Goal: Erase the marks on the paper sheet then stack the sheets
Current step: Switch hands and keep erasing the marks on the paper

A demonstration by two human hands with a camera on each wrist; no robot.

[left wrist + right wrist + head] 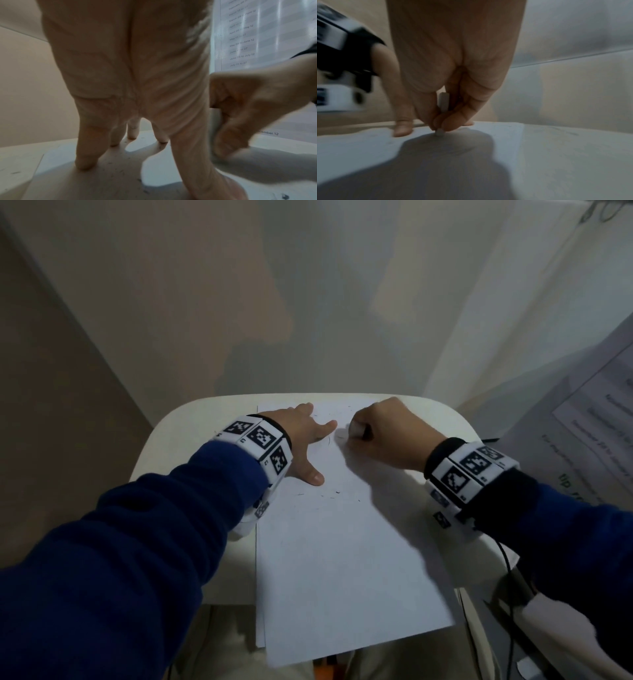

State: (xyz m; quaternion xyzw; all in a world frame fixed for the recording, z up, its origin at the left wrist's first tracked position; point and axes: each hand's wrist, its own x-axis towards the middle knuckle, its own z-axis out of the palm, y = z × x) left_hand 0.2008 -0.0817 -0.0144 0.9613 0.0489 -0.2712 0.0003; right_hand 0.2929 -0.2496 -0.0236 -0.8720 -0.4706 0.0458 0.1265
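Note:
A white paper sheet lies lengthwise on a small white table, its near end hanging past the table's front edge; the edge of another sheet peeks out under it at the left. My left hand lies flat on the sheet's far left part, fingers spread. Beside it, my right hand pinches a small white eraser whose tip touches the paper. Dark eraser crumbs dot the sheet below the hands. A faint pencil mark shows beside the left index finger.
A printed paper notice hangs on the wall at the right. Plain walls close in behind and to the left of the table. A black cable runs down at the right of the table. The table's left part is bare.

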